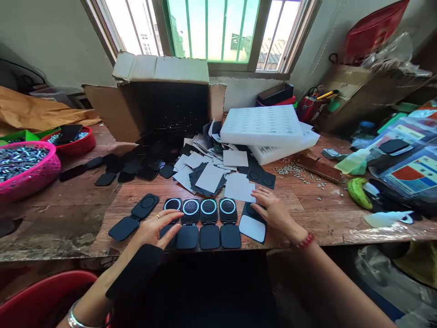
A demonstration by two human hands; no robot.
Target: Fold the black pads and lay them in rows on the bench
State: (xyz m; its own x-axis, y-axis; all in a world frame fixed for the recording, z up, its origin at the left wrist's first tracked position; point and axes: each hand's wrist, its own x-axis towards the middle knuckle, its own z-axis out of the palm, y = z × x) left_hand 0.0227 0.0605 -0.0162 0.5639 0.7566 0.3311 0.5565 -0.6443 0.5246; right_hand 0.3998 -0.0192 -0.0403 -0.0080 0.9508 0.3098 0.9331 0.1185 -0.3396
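Note:
My left hand (pixel 155 230) hovers at the left end of a row of black folding pads (pixel 209 212), its thumb and index finger apart. The pads lie unfolded, with white rings on their upper halves and plain flaps toward me. A flat black piece (pixel 134 272) overlaps my left wrist; whether it is held I cannot tell. Left of that hand lies another unfolded black pad (pixel 145 206). At the row's right end my right hand (pixel 273 212) has its fingers stretched out by the edge of a white sheet (pixel 237 187), above a black piece with a white panel (pixel 252 228).
Loose white and black sheets (pixel 209 177) are heaped behind the row, before an open cardboard box (pixel 112 111). White foam trays (pixel 261 125) stand behind right. Small metal parts (pixel 293 171) lie scattered. A pink basket (pixel 51 166) stands left; a banana (pixel 358 192) lies right.

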